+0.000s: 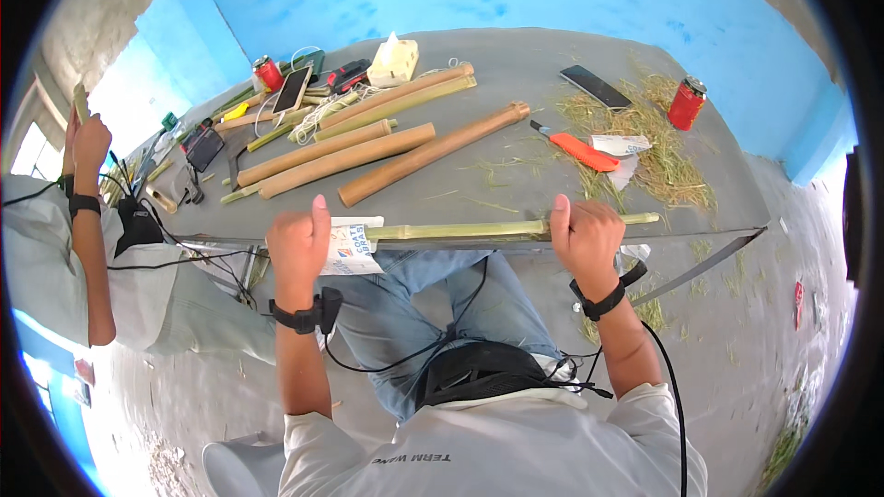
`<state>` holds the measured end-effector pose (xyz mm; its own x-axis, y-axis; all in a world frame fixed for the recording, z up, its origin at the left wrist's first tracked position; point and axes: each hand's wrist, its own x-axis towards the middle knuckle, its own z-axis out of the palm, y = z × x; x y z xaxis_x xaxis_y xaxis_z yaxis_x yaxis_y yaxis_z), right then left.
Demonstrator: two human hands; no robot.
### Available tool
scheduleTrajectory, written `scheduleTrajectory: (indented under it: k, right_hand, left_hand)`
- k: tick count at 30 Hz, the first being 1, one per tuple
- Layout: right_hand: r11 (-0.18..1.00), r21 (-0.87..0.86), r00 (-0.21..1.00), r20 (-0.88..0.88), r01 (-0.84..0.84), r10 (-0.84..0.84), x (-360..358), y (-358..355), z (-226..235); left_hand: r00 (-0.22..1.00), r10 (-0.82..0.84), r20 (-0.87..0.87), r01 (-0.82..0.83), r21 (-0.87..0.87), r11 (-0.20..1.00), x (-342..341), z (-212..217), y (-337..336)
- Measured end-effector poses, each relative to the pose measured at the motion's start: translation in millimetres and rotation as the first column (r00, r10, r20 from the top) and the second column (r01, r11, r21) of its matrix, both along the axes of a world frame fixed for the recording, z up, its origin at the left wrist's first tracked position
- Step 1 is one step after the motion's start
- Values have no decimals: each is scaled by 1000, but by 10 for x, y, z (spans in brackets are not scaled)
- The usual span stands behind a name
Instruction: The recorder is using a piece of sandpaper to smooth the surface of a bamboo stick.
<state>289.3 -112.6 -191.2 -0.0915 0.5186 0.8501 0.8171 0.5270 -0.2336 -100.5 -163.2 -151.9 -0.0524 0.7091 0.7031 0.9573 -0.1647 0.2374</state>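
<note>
A thin green bamboo strip (460, 231) lies level across the near edge of the grey table, in front of my body. My left hand (299, 248) is closed at its left end, gripping a white printed sheet of sandpaper (352, 250) folded around the strip. Toward the other end, my right hand (589, 230) is wrapped around the strip, thumb up, and a short tip sticks out past it. The strip's left end is hidden by the sandpaper and my left hand.
Several bamboo poles (433, 154) lie beyond the strip. An orange utility knife (585, 153), bamboo shavings (677, 170), a phone (596, 86) and a red can (687, 103) are at right. Another person's hand (90, 143) is raised at far left. A tissue box (393, 63) stands behind.
</note>
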Motion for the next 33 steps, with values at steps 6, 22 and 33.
scheduleTrajectory:
  k: [6, 22, 33]
  right_hand:
    - [1000, 4, 1000, 13, 0, 0, -4, 31, -20]
    - [1000, 7, 999, 36, 6, -6, -3, 30, -35]
    - [998, -31, 998, 18, 60, -60, -5, 15, -26]
  left_hand:
    - [994, -105, -30, 108, 127, 986, 377, 18, -27]
    - [998, -16, -53, 19, 64, 998, -46, -35, -7]
    - [1000, 23, -18, -21, 134, 991, 242, -91, -20]
